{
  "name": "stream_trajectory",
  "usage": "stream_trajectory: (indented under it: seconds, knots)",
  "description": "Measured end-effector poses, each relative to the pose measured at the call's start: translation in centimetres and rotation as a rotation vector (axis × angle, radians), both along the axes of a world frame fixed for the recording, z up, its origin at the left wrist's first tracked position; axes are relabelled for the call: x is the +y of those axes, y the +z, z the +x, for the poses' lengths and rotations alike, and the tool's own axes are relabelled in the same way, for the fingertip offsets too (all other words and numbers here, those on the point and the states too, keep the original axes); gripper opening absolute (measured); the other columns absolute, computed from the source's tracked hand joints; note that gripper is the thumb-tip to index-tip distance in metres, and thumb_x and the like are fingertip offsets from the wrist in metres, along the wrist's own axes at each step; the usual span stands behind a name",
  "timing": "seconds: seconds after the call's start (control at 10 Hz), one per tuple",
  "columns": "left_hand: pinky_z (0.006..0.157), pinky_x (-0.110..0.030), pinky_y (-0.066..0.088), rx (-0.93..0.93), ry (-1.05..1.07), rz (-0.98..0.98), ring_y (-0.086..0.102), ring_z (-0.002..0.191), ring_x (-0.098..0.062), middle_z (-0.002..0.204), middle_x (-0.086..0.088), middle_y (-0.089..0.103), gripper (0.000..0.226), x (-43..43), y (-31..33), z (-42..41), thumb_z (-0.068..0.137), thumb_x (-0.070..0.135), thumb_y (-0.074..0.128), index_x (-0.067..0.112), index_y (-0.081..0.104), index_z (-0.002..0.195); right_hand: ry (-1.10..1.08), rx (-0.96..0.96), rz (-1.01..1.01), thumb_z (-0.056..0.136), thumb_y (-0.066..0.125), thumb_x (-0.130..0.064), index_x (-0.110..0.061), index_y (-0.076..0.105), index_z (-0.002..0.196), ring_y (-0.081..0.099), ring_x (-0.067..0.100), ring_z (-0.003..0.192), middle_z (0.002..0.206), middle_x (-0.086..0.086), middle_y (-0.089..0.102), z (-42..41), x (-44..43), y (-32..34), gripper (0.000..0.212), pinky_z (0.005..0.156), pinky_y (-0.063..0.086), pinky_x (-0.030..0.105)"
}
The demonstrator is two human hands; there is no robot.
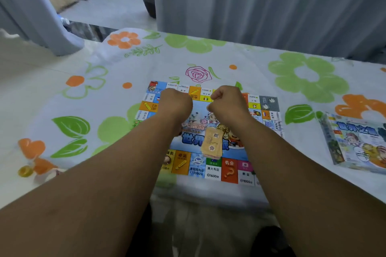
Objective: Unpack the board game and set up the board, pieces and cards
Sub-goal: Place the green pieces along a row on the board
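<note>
Game board (pixel 197 166) lies flat and unfolded on the flowered tablecloth (pixel 208 56), near the table's near edge. A stack of tan cards (pixel 212 142) rests on the board's centre panel, toward the near side. Left hand (pixel 176 103) and right hand (pixel 226 102) are over the far half of the board, close together, fingers curled under; whether either grasps anything cannot be told. Game box (pixel 359 142) lies well apart to the right.

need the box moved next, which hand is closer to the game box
Right. The right hand hovers over the board, on the side toward the game box lying off to the right. The left hand is beside it, farther from the box.
</note>
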State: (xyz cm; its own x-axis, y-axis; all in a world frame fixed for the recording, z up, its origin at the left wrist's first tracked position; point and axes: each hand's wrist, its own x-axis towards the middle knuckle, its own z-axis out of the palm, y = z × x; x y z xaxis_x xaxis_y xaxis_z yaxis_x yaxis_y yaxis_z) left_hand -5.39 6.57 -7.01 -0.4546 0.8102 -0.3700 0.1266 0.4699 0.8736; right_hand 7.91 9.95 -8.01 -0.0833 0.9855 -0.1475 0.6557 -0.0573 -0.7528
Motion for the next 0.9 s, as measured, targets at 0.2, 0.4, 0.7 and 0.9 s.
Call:
stream_trajectory:
  seconds: [0.2,0.4,0.7,0.9]
  knots:
    - [0.067,-0.035,0.041,0.009,0.138,0.040,0.053,0.081,-0.023,0.094,-0.014,0.058,0.019,-0.4,-1.8,-4.7,0.093,-0.004,0.049,0.010,0.062,0.090,0.124,-0.028,-0.056,0.089,0.064,0.004,-0.011,0.064,0.119,0.061,0.032,0.105,0.119,0.012,0.061,-1.8,1.2,-1.8,0.033,0.088,0.056,0.046]
    - [0.070,-0.033,0.053,0.053,0.139,0.029,0.066,0.107,-0.036,0.123,-0.021,0.065,0.030,0.3,-2.4,-6.3,0.090,-0.007,0.053,0.011,0.068,0.108,0.283,-0.147,-0.030,0.092,0.063,0.000,-0.015,0.060,0.131,0.058,0.028,0.108,0.127,0.011,0.058,-3.1,1.3,-2.1,0.042,0.091,0.053,0.043]
    - [0.093,-0.049,0.056,0.171,-0.111,-0.020,0.058,0.105,-0.030,0.134,-0.016,0.058,0.058,0.5,-2.8,-6.0,0.084,-0.011,0.047,0.010,0.056,0.137,0.300,-0.257,-0.013,0.090,0.063,0.004,-0.012,0.062,0.125,0.058,0.030,0.109,0.127,0.013,0.058,-2.2,1.9,-1.9,0.038,0.091,0.052,0.045]
    - [0.094,-0.051,0.054,0.274,-0.102,-0.041,0.052,0.122,-0.036,0.137,-0.013,0.056,0.063,0.8,-3.1,-6.0,0.080,-0.008,0.049,0.018,0.058,0.136,0.350,-0.241,-0.020,0.092,0.063,0.001,-0.013,0.061,0.128,0.056,0.031,0.116,0.131,0.012,0.055,-3.1,1.9,-2.6,0.038,0.095,0.050,0.044]
